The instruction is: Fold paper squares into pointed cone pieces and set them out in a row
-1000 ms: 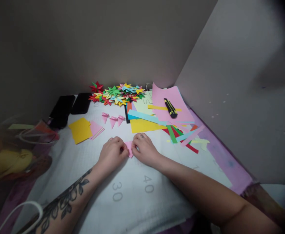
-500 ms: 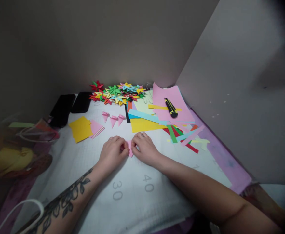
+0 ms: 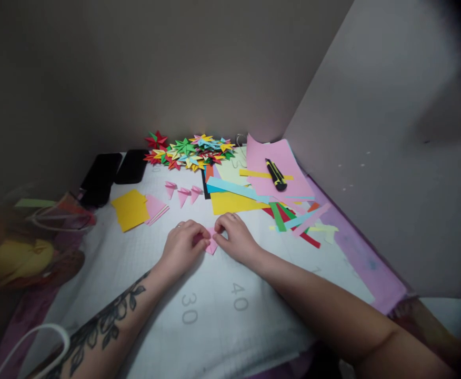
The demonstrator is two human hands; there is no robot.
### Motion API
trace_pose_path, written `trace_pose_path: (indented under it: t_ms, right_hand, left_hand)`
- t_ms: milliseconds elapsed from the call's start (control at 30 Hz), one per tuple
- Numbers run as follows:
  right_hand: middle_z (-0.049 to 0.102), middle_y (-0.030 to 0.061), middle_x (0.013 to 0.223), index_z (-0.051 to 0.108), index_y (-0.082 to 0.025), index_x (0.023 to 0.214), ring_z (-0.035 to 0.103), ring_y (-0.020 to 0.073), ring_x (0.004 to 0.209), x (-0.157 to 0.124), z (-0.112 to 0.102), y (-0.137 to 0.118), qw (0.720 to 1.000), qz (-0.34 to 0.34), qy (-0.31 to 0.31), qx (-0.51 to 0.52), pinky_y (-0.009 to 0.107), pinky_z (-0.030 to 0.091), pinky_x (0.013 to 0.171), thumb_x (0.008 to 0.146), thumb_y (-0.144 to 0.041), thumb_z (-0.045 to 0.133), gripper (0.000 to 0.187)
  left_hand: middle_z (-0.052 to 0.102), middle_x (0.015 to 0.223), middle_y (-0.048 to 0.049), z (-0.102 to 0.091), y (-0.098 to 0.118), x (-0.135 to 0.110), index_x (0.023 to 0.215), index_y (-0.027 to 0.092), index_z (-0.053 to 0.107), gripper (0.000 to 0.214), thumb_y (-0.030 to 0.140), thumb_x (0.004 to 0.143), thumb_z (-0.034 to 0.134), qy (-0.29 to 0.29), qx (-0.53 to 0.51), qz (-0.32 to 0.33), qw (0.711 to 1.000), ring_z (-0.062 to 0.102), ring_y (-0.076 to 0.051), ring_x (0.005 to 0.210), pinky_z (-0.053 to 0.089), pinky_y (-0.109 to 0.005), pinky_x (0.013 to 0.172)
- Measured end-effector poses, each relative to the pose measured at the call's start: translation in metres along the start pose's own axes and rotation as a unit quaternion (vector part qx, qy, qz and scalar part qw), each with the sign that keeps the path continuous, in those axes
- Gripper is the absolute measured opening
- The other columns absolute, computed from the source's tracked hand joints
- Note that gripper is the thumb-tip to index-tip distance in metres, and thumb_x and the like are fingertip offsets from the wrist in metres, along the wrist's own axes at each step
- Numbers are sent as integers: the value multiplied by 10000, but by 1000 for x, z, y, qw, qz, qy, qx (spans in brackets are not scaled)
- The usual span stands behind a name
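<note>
A small folded piece of pink paper [image 3: 212, 247] lies between my hands in the middle of the table. My left hand [image 3: 185, 245] pinches its left side with thumb and fingertips. On the right side, my right hand [image 3: 236, 237] has thumb and forefinger closed at the paper's edge. Beyond my hands stand several folded pink paper pieces [image 3: 183, 196]. A yellow paper stack [image 3: 131, 209] lies to the left, partly over some pink paper sheets [image 3: 156, 208].
Folded paper stars [image 3: 185, 147] are heaped at the back. A box cutter [image 3: 277, 175] rests on pink sheets [image 3: 297, 163] at the back right, near scattered paper strips [image 3: 293, 223]. Two black phones [image 3: 131, 166] lie back left. A wall rises behind the table.
My right hand has shifted slightly up and away from the pink paper, and more of the paper shows. My left hand stays in place.
</note>
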State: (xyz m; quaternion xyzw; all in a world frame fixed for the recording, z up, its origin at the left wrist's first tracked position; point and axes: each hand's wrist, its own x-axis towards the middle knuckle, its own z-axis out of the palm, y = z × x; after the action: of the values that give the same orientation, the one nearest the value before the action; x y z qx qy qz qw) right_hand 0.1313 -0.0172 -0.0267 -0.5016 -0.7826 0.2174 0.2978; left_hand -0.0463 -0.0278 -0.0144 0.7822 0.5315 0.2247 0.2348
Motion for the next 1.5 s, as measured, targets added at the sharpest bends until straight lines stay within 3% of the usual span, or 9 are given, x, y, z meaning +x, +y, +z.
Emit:
trace_pose_path:
  t_ms: [633, 700, 867, 1133, 1500]
  right_hand:
    - [546, 16, 804, 529, -202, 808, 476, 188, 798, 0, -1, -1, 1000, -1, -13, -29, 314, 385, 732, 773, -127, 568, 91]
    - [547, 27, 824, 557, -194, 807, 477, 190, 823, -3, -2, -1, 999, -22, -11, -21, 321, 398, 749, 773, -84, 550, 115]
    - [541, 53, 847, 667, -189, 811, 471, 188, 857, -15, -4, 1, 986, -162, -33, 0, 319, 420, 763, 775, 11, 500, 263]
    - [576, 48, 798, 718, -215, 866, 456, 173, 777, -21, -4, 9, 962, -257, -65, -60, 299, 391, 689, 824, -56, 541, 241]
    - [590, 39, 811, 703, -237, 930, 471, 172, 792, -24, -13, 10, 948, -281, -111, -95, 308, 375, 741, 852, -88, 515, 252]
  left_hand:
    - [646, 817, 7, 2, 6, 6, 768, 232, 619, 43, 222, 741, 587, -4, 14, -58, 998, 545, -193, 804, 389, -308, 727]
    - [648, 822, 2, 2, 7, 7, 772, 232, 618, 55, 219, 731, 584, -9, 24, -68, 997, 545, -201, 817, 388, -310, 721]
    - [648, 831, -3, 2, 7, 8, 786, 231, 617, 83, 212, 716, 576, -18, 37, -71, 997, 545, -205, 819, 384, -314, 714]
    - [643, 835, -2, 1, 6, 7, 774, 229, 610, 74, 199, 718, 570, -17, 35, -58, 998, 538, -201, 820, 384, -312, 714]
    - [638, 824, -12, 1, 7, 5, 773, 225, 617, 56, 207, 734, 580, -11, 41, -46, 998, 552, -201, 813, 410, -320, 736]
